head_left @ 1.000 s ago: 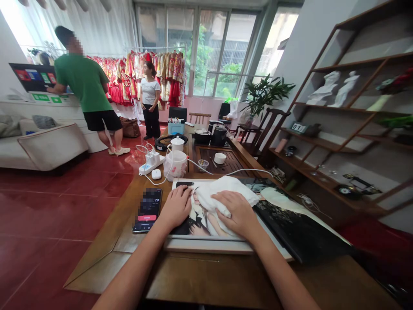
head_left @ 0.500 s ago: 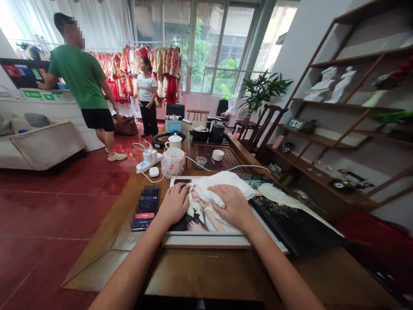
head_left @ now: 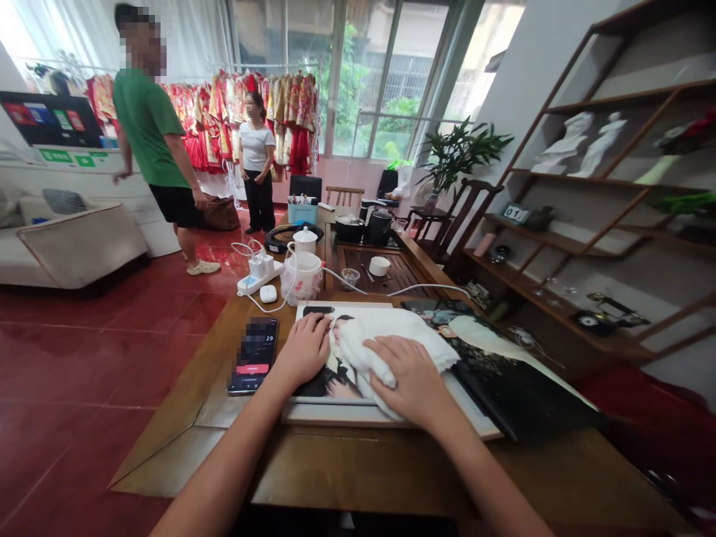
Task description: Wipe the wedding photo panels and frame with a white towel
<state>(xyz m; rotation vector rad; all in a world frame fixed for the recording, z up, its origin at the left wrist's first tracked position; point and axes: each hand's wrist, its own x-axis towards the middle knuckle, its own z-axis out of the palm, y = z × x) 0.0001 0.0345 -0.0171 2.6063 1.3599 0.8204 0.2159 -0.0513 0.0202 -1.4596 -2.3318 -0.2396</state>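
A framed photo print (head_left: 341,379) with pictured people lies flat on the wooden table in front of me. My left hand (head_left: 306,344) rests on its left part, fingers stretched out and holding nothing. Over the right half is a bunched white towel (head_left: 363,337), which hides much of the picture. My right hand (head_left: 411,377) presses on the towel and grips it, fingers curved over the cloth. Partly under the print's right side or right beside it lies a second, dark photo print (head_left: 520,395). Left of my left hand is a phone (head_left: 254,358) with a lit screen.
Behind the print stand a plastic-wrapped tub (head_left: 302,277), a white power strip (head_left: 260,274), a small white case (head_left: 268,294) and a tea tray (head_left: 358,262) with a white cup (head_left: 380,266). A white cable crosses there. Wooden shelves (head_left: 593,186) rise at right. Two people stand beyond.
My right hand and the towel have moved toward me and slightly right across the print. My left hand stays in place. The person in green has drawn an arm back from the counter.
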